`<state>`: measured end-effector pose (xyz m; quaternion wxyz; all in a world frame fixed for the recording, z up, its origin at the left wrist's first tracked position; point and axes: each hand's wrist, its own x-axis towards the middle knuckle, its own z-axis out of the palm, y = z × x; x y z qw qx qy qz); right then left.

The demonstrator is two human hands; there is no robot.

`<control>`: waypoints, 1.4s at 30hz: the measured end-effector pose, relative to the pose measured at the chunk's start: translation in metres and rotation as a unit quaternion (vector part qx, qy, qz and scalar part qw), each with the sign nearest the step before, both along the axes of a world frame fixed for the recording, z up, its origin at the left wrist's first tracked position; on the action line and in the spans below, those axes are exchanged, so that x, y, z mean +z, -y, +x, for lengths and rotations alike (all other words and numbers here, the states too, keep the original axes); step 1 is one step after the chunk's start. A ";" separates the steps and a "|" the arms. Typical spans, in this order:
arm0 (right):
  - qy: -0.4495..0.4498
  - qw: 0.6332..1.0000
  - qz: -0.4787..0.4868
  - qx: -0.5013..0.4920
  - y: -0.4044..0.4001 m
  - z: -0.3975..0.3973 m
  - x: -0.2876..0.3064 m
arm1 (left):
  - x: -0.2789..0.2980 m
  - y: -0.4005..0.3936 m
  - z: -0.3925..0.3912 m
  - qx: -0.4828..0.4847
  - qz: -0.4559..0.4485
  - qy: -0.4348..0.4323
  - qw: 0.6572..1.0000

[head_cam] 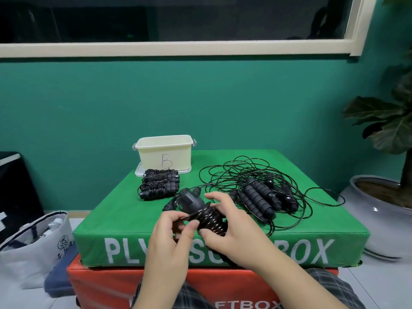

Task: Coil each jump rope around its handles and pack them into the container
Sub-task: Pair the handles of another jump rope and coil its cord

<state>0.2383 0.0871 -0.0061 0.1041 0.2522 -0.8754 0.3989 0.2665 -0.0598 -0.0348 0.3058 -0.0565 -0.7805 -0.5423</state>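
L hand & R hand fingers curled, gripping half-coiled rope bundle; container behind.

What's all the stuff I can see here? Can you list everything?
container: one, cream, marked B, back of the green box, standing on its lid.
coiled jump ropes: a black stack, exact count unclear, in front of the container.
loose jump ropes: several, black, tangled, on the right of the box.
green plyo box: one, atop an orange plyo box.
bag: one, white, floor left.
potted plant: one, right.
left hand, right hand: grip a half-coiled jump rope.
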 end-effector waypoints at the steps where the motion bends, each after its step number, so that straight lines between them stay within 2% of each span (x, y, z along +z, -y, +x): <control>1: 0.006 1.000 0.000 0.012 0.001 0.001 0.001 | 0.001 0.001 0.000 0.007 0.007 0.008 1.000; 4: 0.011 0.999 -0.021 0.049 0.001 0.003 0.002 | 0.005 0.004 0.000 0.020 0.048 0.050 0.997; 7: 0.027 0.994 -0.052 0.089 0.004 0.001 -0.001 | 0.003 0.006 -0.006 -0.016 0.111 0.105 0.988; 11: 0.047 0.988 -0.094 0.114 0.010 -0.001 -0.009 | -0.003 0.000 -0.011 -0.133 0.292 0.133 0.938; 13: 0.045 0.987 -0.118 0.101 0.013 -0.001 -0.011 | -0.005 -0.002 -0.011 -0.149 0.327 0.127 0.924; 16: 0.000 0.990 -0.134 0.043 0.020 -0.002 -0.013 | -0.004 -0.003 -0.013 -0.096 0.312 0.124 0.937; 19: 0.000 0.976 -0.218 0.015 0.026 -0.003 -0.014 | -0.003 -0.005 -0.011 -0.087 0.313 0.123 0.938; 23: 0.027 0.949 -0.316 -0.003 0.027 -0.007 -0.013 | 0.000 -0.011 -0.008 -0.130 0.364 0.120 0.914; 26: 0.020 0.933 -0.357 -0.028 0.029 -0.002 -0.016 | 0.001 -0.018 -0.004 -0.179 0.409 0.141 0.883; 30: 0.014 0.933 -0.356 -0.062 0.032 0.002 -0.021 | 0.003 -0.023 0.001 -0.189 0.385 0.153 0.890; 34: 0.024 0.937 -0.338 -0.087 0.038 0.007 -0.026 | -0.001 -0.023 0.000 -0.145 0.377 0.155 0.901; 37: -0.006 0.941 -0.321 -0.109 0.039 0.003 -0.026 | -0.001 -0.020 0.000 -0.139 0.363 0.146 0.910; 42: -0.033 0.920 -0.388 -0.056 0.035 0.002 -0.011 | -0.002 -0.022 0.001 -0.177 0.333 0.136 0.916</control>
